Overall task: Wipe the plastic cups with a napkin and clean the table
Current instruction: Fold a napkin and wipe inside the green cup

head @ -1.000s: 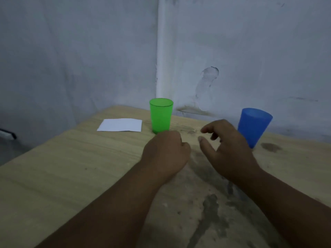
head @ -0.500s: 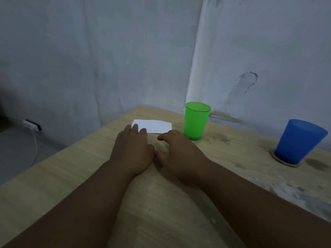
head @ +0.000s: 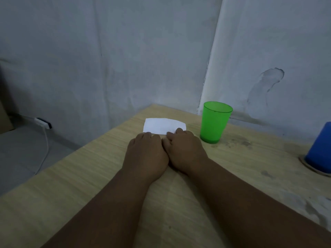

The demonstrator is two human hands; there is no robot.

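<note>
A white folded napkin [head: 163, 125] lies flat near the far corner of the wooden table [head: 86, 176]. My left hand [head: 146, 153] and my right hand [head: 184, 149] lie side by side just in front of it. The left fingertips touch its near edge, and the bent right fingers rest on its near right corner. Neither hand has lifted it. A green plastic cup [head: 215, 122] stands upright just right of my right hand. A blue plastic cup [head: 320, 151] stands at the frame's right edge, partly cut off.
Dark smudges [head: 238, 142] mark the table beside the green cup, and a grey smear [head: 304, 203] spreads at the near right. The blue cup sits on a brownish ring [head: 304, 164]. Walls close the far sides. A power strip [head: 43, 122] with a cable lies on the floor at left.
Both hands have moved forward and left from the table's middle to the napkin's near edge, and now touch it. The view has swung left, pushing the blue cup to the right edge.
</note>
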